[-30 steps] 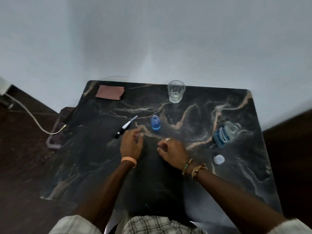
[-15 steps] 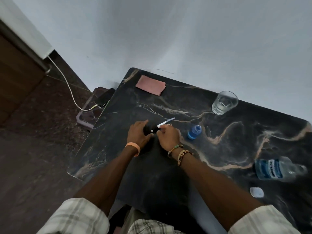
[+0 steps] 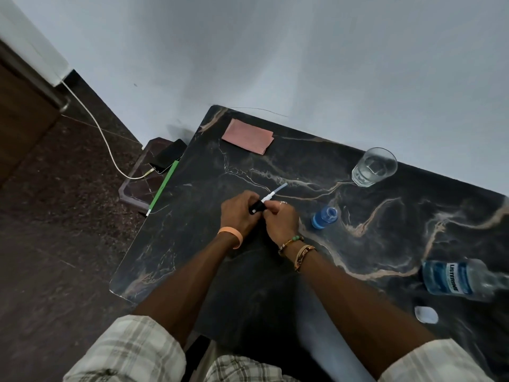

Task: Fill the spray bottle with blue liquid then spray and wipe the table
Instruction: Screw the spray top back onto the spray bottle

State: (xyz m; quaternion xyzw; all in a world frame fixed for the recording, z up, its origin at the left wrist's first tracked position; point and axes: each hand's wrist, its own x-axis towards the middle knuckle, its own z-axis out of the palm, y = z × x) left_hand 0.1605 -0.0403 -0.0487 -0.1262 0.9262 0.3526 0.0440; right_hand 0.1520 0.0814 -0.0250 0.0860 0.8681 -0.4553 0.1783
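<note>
Spray head (image 3: 261, 204) now between pinching fingers (image 3: 276, 210)

On the table (image 3: 192, 244), cloth (image 3: 247, 140) is lying at far-left corner; glass (image 3: 374, 167) is standing at far edge, right of ctr. Left hand (image 3: 238, 213) & right hand (image 3: 282, 220) are meeting mid-table, both gripping the spray pump (image 3: 265, 201), w/ small bottle (image 3: 324, 216) standing just to their right. Big bottle (image 3: 457, 279) is lying on its side at right edge, cap (image 3: 426, 314) lying near it, closer to the person. Phone (image 3: 168, 157) is sitting on a stool (image 3: 137, 183) left of table.
</note>
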